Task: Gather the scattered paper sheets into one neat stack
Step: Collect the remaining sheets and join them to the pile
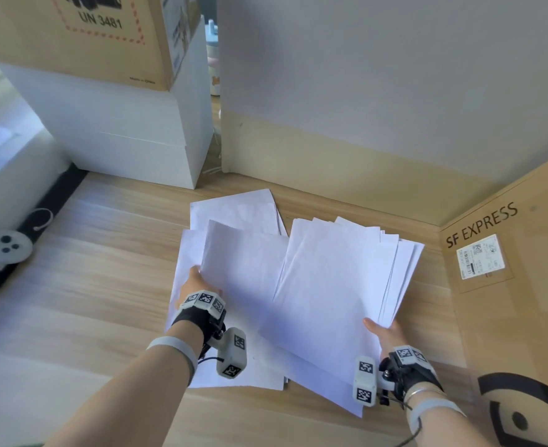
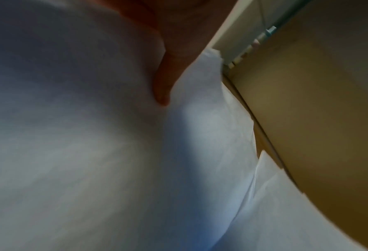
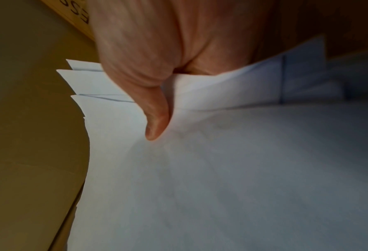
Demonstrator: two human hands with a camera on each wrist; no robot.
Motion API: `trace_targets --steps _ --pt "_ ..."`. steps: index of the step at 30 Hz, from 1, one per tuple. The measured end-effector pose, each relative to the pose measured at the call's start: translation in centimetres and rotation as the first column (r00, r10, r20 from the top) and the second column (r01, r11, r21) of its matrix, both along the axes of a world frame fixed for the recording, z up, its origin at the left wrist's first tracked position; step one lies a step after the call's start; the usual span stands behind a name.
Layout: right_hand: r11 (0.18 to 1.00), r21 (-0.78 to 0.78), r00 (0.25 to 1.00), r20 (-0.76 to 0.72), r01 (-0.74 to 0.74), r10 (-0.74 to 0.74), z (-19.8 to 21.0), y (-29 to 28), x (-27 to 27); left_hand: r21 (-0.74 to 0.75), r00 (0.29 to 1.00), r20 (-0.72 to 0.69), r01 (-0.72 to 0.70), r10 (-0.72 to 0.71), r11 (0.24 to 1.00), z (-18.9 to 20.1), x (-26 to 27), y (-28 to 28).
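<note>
Several white paper sheets lie overlapping on the wooden floor (image 1: pixel 105 285). My right hand (image 1: pixel 384 333) holds a fanned bundle of sheets (image 1: pixel 337 279) by its near right corner; in the right wrist view the thumb (image 3: pixel 155 118) presses on top of the bundle (image 3: pixel 221 186), whose edges are staggered. My left hand (image 1: pixel 193 282) grips the left edge of a raised sheet (image 1: pixel 243 262), with the thumb (image 2: pixel 163 81) lying on the paper (image 2: pixel 92 152). More sheets (image 1: pixel 237 208) lie flat behind and under the held ones.
An SF EXPRESS cardboard box (image 1: pixel 505 269) stands close on the right. White boxes (image 1: pixel 130 137) with a brown carton (image 1: pixel 98 33) on top are at the back left. A grey wall panel (image 1: pixel 363 91) is behind the papers. A white controller (image 1: pixel 4 250) lies far left.
</note>
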State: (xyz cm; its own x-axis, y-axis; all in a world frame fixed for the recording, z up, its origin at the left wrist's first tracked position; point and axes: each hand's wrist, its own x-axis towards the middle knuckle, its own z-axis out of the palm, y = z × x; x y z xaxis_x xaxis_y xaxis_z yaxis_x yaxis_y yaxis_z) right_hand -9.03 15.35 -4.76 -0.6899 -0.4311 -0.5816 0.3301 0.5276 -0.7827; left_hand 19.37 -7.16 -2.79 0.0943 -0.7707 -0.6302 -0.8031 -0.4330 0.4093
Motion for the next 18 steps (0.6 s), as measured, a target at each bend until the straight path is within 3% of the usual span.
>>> trace_targets --steps 5,9,12,18 --pt "0.999 0.035 1.0 0.002 -0.004 0.004 0.4 0.3 -0.2 0.009 0.986 -0.12 0.114 -0.112 0.993 0.2 0.1 -1.4" --pt "0.998 0.062 1.0 0.007 -0.014 0.014 0.5 0.9 -0.6 -0.109 0.95 -0.308 -0.086 0.049 0.99 0.0 1.0 -2.9" --pt "0.998 0.063 1.0 0.007 -0.007 0.007 0.8 0.9 -0.6 -0.169 0.92 -0.343 -0.258 0.189 0.951 0.7 1.8 -3.7" --pt "0.998 0.059 1.0 -0.014 0.012 -0.011 0.7 0.4 -0.5 -0.278 0.841 -0.479 -0.417 0.251 0.866 2.6 1.8 -4.8"
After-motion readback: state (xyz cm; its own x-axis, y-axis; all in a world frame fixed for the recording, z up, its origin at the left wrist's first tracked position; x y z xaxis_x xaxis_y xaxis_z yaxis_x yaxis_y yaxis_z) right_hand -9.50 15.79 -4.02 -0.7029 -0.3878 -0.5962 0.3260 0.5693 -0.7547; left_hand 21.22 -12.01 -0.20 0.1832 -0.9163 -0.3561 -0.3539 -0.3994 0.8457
